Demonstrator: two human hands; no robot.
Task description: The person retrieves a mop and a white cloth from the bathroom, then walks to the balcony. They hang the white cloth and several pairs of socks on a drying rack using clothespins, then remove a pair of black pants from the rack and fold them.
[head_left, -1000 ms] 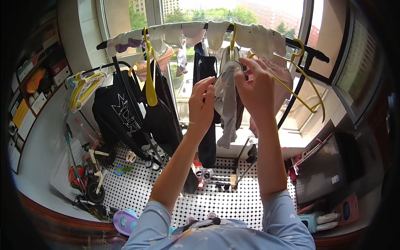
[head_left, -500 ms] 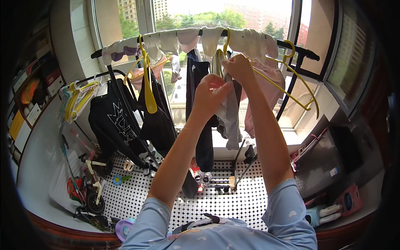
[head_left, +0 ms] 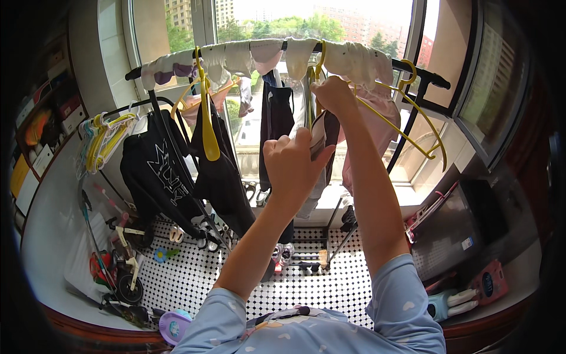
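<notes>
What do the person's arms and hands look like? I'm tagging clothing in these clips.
Both forearms are bare. The left hand and right hand wear no gloves; no rings or watch show. Short light-blue sleeves with small pale heart-shaped marks cover the upper arms.

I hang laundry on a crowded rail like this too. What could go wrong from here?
The grey garment is pinched only by the left hand while the right hand reaches to the black rail; it might slip. The loose yellow hangers beside that hand could be knocked off.
</notes>
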